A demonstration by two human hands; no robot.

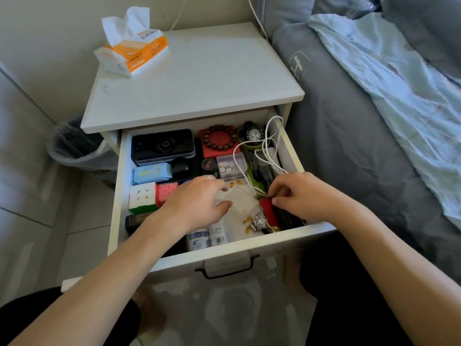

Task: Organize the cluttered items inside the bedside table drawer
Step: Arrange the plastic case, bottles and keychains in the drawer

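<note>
The open white wooden drawer [113, 196] is packed with clutter; a tangled white cable [268, 143] is looped just beyond the right hand [299, 196].

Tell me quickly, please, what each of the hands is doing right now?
Left hand: open, fingers relaxed over the clear plastic lid, gripping nothing.
Right hand: fingers curled, pinching the white cable.

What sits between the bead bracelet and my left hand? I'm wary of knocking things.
In the head view, a clear dice box and a small black jar lie between the bracelet and the left hand.
</note>
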